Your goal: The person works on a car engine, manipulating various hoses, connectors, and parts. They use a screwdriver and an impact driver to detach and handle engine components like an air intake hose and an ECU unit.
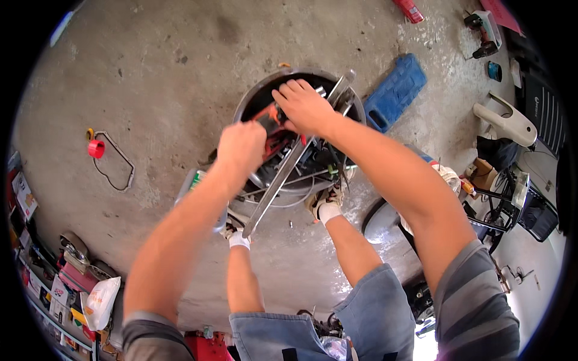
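A round metal tub (250, 87) full of tools and dark parts stands on the floor between my feet. My left hand (242, 143) is closed around the left part of an orange-red and black tool (270, 120) over the tub, slightly blurred. My right hand (303, 107) rests over the upper right of that tool with fingers curled; what exactly they grip is partly hidden. A long metal bar (283, 175) lies diagonally across the tub, under my right wrist, reaching down past the rim toward my left foot.
A blue plastic case (397, 90) lies right of the tub. A wire gasket frame (126, 162) and red roll (96, 149) are at left. A drill (481, 36), cream plastic part (503, 117) and assorted items line the right. Crowded shelving (60, 283) stands at lower left.
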Tool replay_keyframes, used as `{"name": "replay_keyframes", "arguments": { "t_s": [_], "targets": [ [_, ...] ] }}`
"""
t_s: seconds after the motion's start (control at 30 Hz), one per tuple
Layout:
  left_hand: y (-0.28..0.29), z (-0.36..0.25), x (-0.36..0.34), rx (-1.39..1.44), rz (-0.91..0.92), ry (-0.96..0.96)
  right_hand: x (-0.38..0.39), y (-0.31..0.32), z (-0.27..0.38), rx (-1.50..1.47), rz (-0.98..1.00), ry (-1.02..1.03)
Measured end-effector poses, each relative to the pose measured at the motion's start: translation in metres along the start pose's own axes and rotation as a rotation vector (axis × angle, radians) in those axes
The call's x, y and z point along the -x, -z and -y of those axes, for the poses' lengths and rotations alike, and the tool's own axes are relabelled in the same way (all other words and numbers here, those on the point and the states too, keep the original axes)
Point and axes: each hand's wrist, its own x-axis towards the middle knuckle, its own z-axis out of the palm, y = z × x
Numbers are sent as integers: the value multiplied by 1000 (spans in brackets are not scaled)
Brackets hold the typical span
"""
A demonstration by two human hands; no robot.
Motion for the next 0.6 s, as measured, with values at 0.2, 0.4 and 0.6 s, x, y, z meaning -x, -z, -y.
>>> {"name": "replay_keyframes", "arguments": {
  "t_s": [0.2,0.4,0.6],
  "targets": [
    [32,-4,118,451,-50,428,86,15,0,-235,-119,-17],
    [27,11,158,679,-198,929,-1,-17,-12,-207,218,-112],
    [-17,83,104,372,-157,942,-2,-85,17,30,591,-70]
  ]
}}
